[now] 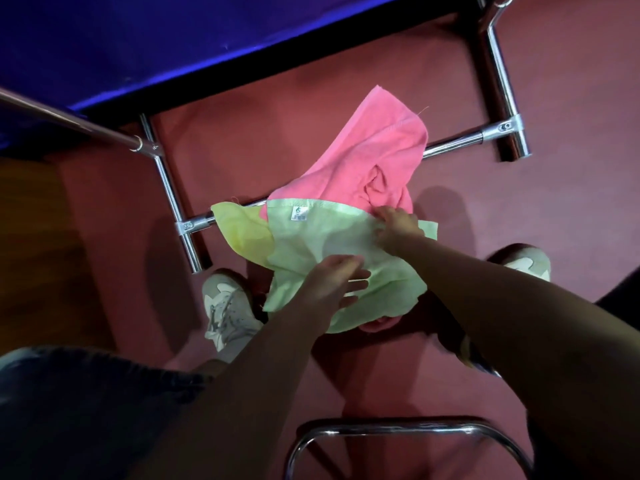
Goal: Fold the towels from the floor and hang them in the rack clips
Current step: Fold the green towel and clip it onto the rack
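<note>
A light green towel (311,244) with a white label lies crumpled on the red floor between my feet. A pink towel (377,154) lies beyond it, draped over the rack's low chrome crossbar (453,144). A yellow towel (242,230) peeks out at the green one's left edge. My left hand (332,278) lies on the near part of the green towel with its fingers stretched out. My right hand (398,226) pinches the green towel near its far right edge.
The chrome rack base has legs at the left (173,199) and right (502,81). A purple-blue surface (138,39) fills the top left. A curved chrome tube (398,431) sits near the bottom. My shoes (228,306) flank the towels.
</note>
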Action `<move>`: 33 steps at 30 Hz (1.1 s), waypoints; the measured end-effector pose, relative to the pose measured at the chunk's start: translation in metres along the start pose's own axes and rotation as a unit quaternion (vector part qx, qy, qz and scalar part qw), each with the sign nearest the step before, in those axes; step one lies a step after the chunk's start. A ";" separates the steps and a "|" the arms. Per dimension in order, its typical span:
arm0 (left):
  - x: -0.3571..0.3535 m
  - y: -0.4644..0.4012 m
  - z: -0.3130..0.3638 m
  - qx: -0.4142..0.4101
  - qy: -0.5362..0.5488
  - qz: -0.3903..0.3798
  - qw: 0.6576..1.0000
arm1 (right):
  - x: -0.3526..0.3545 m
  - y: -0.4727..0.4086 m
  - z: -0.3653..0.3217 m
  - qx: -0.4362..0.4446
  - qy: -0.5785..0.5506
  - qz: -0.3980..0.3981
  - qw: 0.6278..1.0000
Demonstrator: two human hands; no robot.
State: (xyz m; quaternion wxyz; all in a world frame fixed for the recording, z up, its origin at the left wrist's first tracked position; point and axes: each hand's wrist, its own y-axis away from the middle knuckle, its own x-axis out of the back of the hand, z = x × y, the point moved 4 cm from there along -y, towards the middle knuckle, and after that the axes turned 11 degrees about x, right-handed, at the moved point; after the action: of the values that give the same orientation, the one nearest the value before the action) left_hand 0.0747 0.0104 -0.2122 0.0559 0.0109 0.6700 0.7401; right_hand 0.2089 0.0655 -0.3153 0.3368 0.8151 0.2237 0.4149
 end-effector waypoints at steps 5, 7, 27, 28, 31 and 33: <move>0.001 0.001 -0.001 -0.012 -0.015 0.017 1.000 | 0.006 0.005 -0.009 0.037 -0.002 0.050 0.998; 0.002 0.004 0.000 -0.032 -0.009 0.047 0.998 | 0.014 0.018 -0.018 0.072 -0.041 0.067 0.994; 0.013 0.307 0.054 -0.446 -0.239 0.280 0.816 | 0.204 0.332 -0.209 0.413 -0.192 0.080 0.887; 0.013 0.331 0.055 -0.466 -0.248 0.291 0.797 | 0.217 0.351 -0.216 0.426 -0.174 0.104 0.882; 0.015 0.404 0.053 -0.531 -0.248 0.312 0.748 | 0.253 0.413 -0.237 0.458 -0.146 0.180 0.858; 0.017 0.452 0.051 -0.585 -0.234 0.327 0.704 | 0.274 0.454 -0.252 0.480 -0.137 0.224 0.837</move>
State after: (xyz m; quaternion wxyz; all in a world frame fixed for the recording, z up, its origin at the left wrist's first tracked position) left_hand 0.0316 0.0190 0.2412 -0.0396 0.3678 0.0227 0.9288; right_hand 0.1915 0.0282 0.2703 -0.1714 0.9510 0.1572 0.2036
